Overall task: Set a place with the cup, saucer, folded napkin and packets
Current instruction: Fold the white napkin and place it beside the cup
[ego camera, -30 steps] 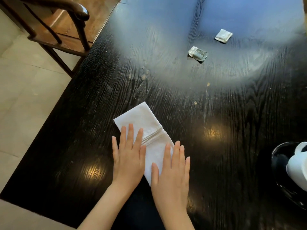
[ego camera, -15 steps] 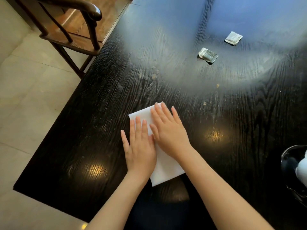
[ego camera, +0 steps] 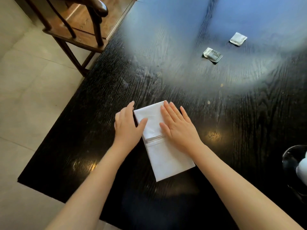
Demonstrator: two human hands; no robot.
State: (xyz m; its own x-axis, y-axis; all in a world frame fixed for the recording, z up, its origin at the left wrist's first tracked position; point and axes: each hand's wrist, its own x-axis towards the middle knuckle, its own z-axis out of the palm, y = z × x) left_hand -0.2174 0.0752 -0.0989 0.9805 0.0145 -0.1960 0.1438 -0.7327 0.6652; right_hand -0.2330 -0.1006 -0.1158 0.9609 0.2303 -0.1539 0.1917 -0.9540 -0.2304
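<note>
A white folded napkin [ego camera: 163, 153] lies on the black wooden table [ego camera: 240, 117] near its front edge. My left hand [ego camera: 127, 127] sits at the napkin's far left edge, thumb on the cloth, fingers along the side. My right hand [ego camera: 178, 128] rests flat, fingers spread, on the napkin's far right part. Two small packets lie far off: a silvery packet [ego camera: 213, 55] and a white packet [ego camera: 238, 39]. At the right edge a dark glass saucer [ego camera: 289, 156] holds a white cup [ego camera: 302, 166], both cut off by the frame.
A brown wooden chair [ego camera: 83, 29] stands at the table's far left corner, over a pale tiled floor [ego camera: 29, 97]. The table's left edge runs diagonally just left of my left hand. Glare washes over the far part of the tabletop.
Both hands slid from the napkin's near end up to its far end. The left hand shifted off the cloth to its left edge, exposing the near half and the hem seam.
</note>
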